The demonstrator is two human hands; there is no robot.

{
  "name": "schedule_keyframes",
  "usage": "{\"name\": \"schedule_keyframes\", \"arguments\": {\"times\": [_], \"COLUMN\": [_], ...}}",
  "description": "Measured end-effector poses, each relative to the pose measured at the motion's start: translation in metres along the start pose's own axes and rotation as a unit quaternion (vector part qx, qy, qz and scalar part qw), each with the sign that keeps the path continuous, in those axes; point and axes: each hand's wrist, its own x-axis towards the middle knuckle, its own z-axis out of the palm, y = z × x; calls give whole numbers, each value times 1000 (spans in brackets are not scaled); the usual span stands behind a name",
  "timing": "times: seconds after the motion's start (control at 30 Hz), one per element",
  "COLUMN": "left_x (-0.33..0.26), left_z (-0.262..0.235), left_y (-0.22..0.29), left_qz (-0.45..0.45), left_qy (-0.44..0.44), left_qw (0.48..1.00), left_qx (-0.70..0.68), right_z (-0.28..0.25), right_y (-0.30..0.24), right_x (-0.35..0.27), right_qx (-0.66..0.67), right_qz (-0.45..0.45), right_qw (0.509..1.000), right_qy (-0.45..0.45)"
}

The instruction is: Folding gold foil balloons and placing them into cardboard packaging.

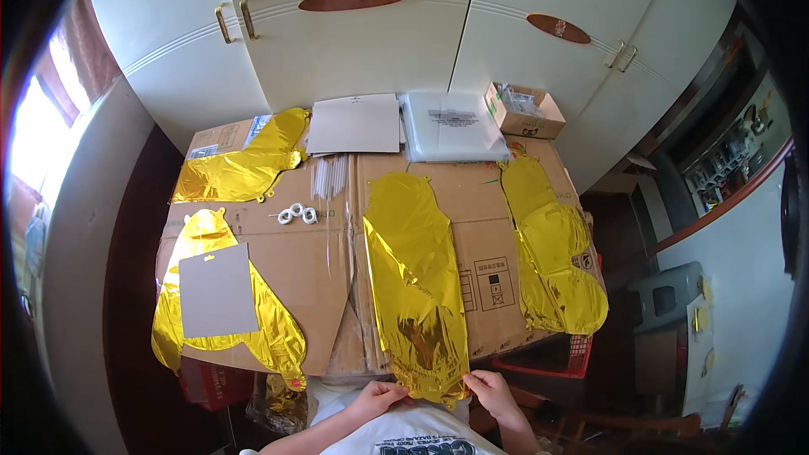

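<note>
A flat gold foil balloon [413, 261] lies lengthwise on the cardboard-covered table [324, 312], its near end hanging over the front edge. My left hand [377, 400] pinches the left corner of that end. At the right corner, my right hand [493, 393] grips the foil between thumb and fingers. The foil is creased and shiny near my hands, smoother at the far end. To the left, another gold foil balloon [192, 227] has a grey card [217, 295] resting on it. A third gold balloon [552, 244] lies at the right, and a fourth [244, 173] at the far left.
White rings or small rolls [297, 215] and clear straws [329, 177] lie left of centre. Along the back are grey cards [356, 125], clear plastic bags [455, 128] and a small open cardboard box [531, 122]. Red crates [579, 358] show below the table; white cabinets [354, 42] stand behind.
</note>
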Motion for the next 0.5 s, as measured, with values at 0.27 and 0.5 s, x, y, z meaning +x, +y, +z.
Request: {"name": "schedule_keyframes", "arguments": {"times": [0.27,0.5], "left_x": [-3,-29], "left_z": [1,8], "left_y": [-1,14], "left_qz": [-6,90], "left_qy": [-4,-36], "left_qw": [1000,975], "left_qx": [10,201], "right_z": [-1,-4], "right_y": [6,3], "right_x": [-3,-13], "right_qx": [4,33], "right_qz": [6,-53], "right_qw": [1000,994], "right_qy": [-6,88]}}
